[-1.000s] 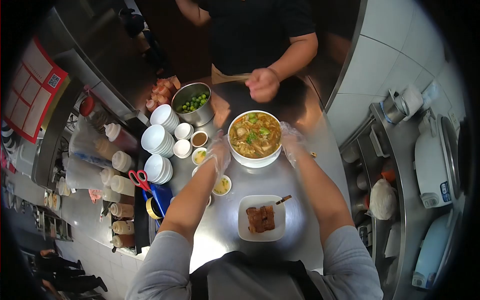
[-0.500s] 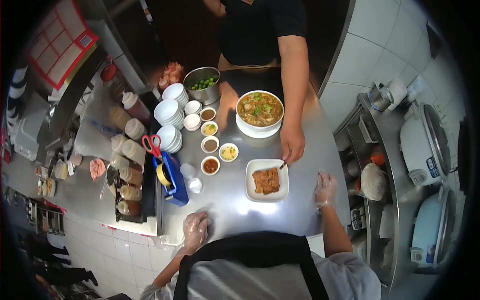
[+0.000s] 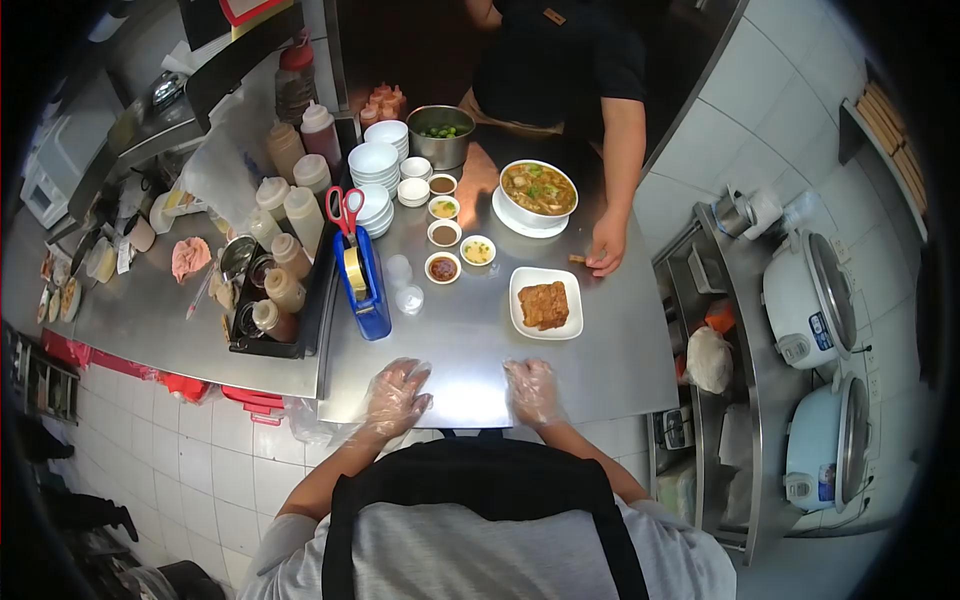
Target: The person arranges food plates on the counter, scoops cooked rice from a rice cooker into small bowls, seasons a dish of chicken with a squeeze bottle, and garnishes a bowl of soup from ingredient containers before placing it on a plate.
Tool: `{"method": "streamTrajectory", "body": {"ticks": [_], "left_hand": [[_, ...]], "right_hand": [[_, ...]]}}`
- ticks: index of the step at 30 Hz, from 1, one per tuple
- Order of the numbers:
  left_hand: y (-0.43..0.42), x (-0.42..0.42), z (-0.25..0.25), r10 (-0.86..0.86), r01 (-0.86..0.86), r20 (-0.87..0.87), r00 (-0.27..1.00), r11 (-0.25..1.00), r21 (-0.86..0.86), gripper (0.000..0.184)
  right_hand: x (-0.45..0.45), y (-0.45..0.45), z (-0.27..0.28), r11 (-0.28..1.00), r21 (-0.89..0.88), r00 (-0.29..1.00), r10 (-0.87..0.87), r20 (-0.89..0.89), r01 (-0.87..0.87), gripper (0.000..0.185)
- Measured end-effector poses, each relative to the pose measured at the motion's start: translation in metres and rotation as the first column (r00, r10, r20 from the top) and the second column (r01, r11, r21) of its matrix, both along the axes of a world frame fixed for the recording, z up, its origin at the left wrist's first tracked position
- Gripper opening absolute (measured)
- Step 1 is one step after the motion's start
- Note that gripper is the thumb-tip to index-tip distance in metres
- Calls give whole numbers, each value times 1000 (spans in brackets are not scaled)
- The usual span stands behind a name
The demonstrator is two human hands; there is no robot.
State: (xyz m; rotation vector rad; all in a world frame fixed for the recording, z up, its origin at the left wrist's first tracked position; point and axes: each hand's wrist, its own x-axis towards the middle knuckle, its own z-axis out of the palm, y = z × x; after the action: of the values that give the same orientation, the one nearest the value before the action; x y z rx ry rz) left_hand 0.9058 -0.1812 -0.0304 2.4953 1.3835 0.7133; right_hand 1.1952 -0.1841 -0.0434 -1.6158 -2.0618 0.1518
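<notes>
My left hand (image 3: pixel 398 395), in a clear plastic glove, rests at the front edge of the steel table (image 3: pixel 460 355). Its fingers are loosely bent and slightly apart, with nothing in them. Also gloved, my right hand (image 3: pixel 535 392) lies on the same edge, fingers forward and empty. Beyond it sits a square white dish (image 3: pixel 570 322) with a browned, sliced piece of food (image 3: pixel 544 305). Farther back, a bowl of soup (image 3: pixel 540 188) stands on a white plate (image 3: pixel 528 229). A co-worker's hand (image 3: pixel 606 250) pinches a small brown piece (image 3: pixel 577 259) beside the dish.
Left of centre are small sauce cups (image 3: pixel 442 267), stacked white bowls (image 3: pixel 374 161), a pot of green fruit (image 3: pixel 440 145) and a blue tape dispenser (image 3: pixel 368 300) with red scissors (image 3: pixel 345 207). Squeeze bottles (image 3: pixel 285 290) fill a black tray. Rice cookers (image 3: pixel 800 300) stand right.
My right hand has come inward from the table's right side, nearer my left. The co-worker's hand has moved away from the dish with a small brown piece. The camera view has shifted.
</notes>
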Motion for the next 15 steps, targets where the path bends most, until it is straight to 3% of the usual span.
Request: {"method": "streamTrajectory", "body": {"ticks": [4,11,15], "left_hand": [[-3,-7,-3,-6,6,14,1000,1000,5,46],[-7,-23,-11,145,-145,45,988,989,6,45],[-8,-29,-20,312,-317,72,947,947,60,42]], "right_hand": [[-21,5,-2,997,77,999,29,27,-31,11],[-23,5,0,1000,-21,990,-10,-139,7,15],[-14,9,-9,996,-81,988,10,-153,-23,17]]}}
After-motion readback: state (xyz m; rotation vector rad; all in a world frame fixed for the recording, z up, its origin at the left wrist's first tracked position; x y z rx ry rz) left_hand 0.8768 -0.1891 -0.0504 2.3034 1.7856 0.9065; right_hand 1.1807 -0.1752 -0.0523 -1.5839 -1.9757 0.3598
